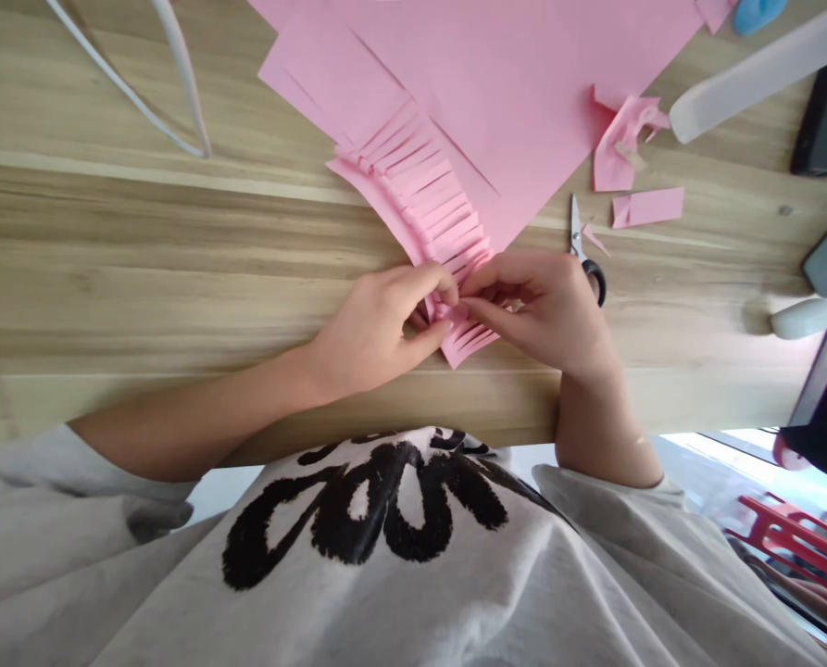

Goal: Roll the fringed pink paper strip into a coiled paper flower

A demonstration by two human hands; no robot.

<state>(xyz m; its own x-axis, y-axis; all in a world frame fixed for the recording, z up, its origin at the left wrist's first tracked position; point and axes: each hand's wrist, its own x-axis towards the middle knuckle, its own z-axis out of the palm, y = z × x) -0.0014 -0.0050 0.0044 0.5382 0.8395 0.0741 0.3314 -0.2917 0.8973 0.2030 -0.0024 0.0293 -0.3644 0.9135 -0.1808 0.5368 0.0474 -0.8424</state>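
A pink paper strip (447,190) with a row of fringe cuts lies on the wooden table, curving toward me. Along its left side the cut ends are curled over into small rolls. My left hand (385,320) pinches the strip's edge near its lower end, thumb and forefinger close together. From the other side, my right hand (545,301) pinches the fringe at the same spot, its fingertips almost touching the left ones. The bit of paper between the fingertips is partly hidden.
Large pink paper sheets (524,65) spread behind the strip. Scissors (583,255) with black handles lie by my right hand, near pink scraps (645,206) and a crumpled piece (618,148). A white cable (183,74) loops at the upper left. A dark box (826,120) sits far right.
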